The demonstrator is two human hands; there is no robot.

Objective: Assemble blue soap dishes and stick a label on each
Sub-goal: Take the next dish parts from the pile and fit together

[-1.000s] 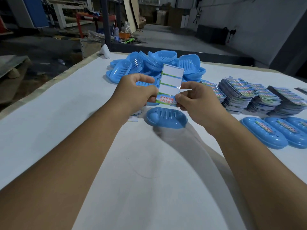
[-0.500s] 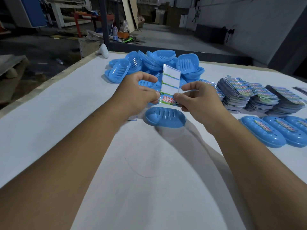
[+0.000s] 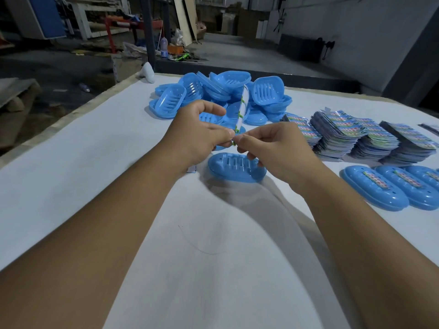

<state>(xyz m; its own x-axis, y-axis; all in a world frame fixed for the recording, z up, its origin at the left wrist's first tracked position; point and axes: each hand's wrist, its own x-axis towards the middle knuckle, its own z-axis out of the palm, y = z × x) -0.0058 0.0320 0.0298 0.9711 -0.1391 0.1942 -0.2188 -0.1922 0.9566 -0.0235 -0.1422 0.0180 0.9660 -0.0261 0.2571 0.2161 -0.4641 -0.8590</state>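
Head view: left hand [image 3: 199, 136] and right hand [image 3: 273, 148] pinching label sheet [image 3: 241, 110] bottom edge, edge-on, above slotted blue soap dish [image 3: 236, 167] on white table [image 3: 71, 162].

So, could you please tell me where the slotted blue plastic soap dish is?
The slotted blue plastic soap dish lies on the white table at centre, directly below both hands, left and right.
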